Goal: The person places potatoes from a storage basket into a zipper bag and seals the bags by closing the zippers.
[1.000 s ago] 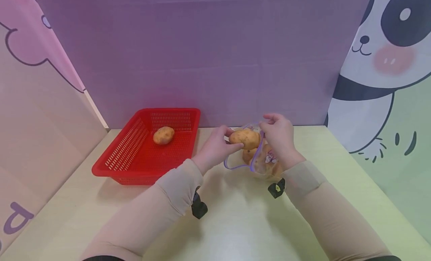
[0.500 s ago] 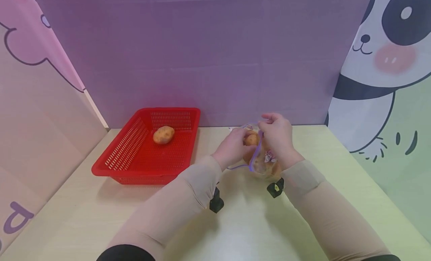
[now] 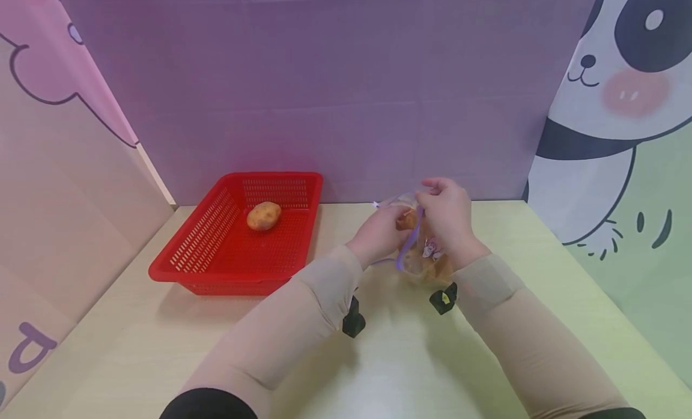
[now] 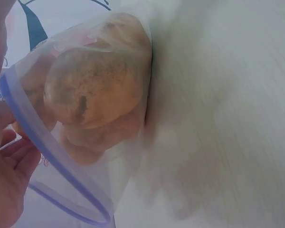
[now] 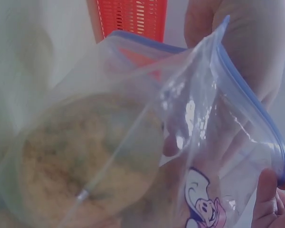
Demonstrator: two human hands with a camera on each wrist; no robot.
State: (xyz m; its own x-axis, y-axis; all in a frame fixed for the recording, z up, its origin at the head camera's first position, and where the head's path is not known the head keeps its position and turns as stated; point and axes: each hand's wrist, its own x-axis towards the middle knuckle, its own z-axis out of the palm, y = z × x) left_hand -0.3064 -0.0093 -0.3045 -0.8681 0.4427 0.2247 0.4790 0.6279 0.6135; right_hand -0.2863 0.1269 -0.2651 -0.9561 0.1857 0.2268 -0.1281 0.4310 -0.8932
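A clear zip bag [image 3: 427, 269] with a purple-blue zip edge sits on the table with several potatoes [image 4: 95, 85] inside. My right hand [image 3: 449, 218] pinches the zip edge and holds the bag's mouth apart. Fingers of my left hand [image 3: 381, 230] reach in through the mouth, around a potato [image 3: 407, 220] that is partly hidden by the hand and the plastic. In the left wrist view, the left hand [image 4: 9, 175] is partly behind the zip edge. Right-hand fingertips [image 5: 266, 194] grip the bag's rim in the right wrist view.
At the left stands a red slotted basket [image 3: 238, 281] with one potato [image 3: 264, 216] in it. A purple backdrop [image 3: 367, 107] rises behind the pale table [image 3: 400, 371]. Printed side panels flank it, a panda [image 3: 584, 191] on the right.
My left hand has moved right, carrying a potato from outside the bag's mouth into it. The right hand stays at the bag's edge. The potato in the basket has not moved.
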